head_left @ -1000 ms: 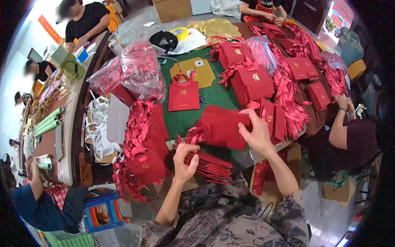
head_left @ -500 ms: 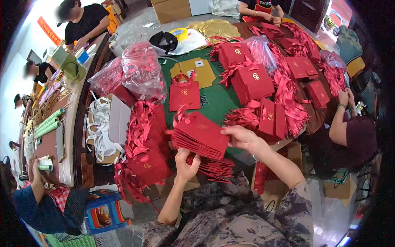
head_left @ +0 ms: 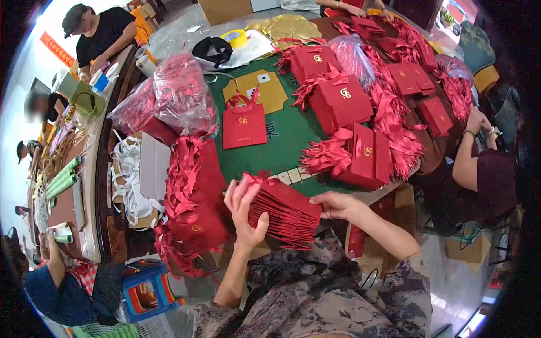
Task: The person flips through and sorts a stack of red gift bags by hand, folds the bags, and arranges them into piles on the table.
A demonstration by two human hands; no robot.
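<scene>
A thick stack of flat red paper gift bags (head_left: pixel 284 211) with ribbon handles is held fanned out above my lap. My right hand (head_left: pixel 341 207) pinches the stack at its right edge. At the stack's left side is my left hand (head_left: pixel 245 208), its fingers stretched and spread by the ribbon end and its thumb apart. Beyond both hands, a single red gift bag (head_left: pixel 244 127) with a gold logo lies on the green mat (head_left: pixel 236 160). Another pile of red bags (head_left: pixel 366 155) rests to the right, with its ribbons towards the left.
More bag piles (head_left: pixel 341 104) cover the right of the table. To the left are ribboned bags (head_left: pixel 194 197), plastic-wrapped bundles (head_left: pixel 180 93) and a box of white straps (head_left: pixel 132 174). Co-workers sit around, one person's arm (head_left: pixel 468 155) at the right. A blue stool (head_left: pixel 149 290) stands lower left.
The upper part of the stack has come down onto the bags below, making one pile. My left hand has moved up from under it and opened. My right hand has shifted slightly right and down.
</scene>
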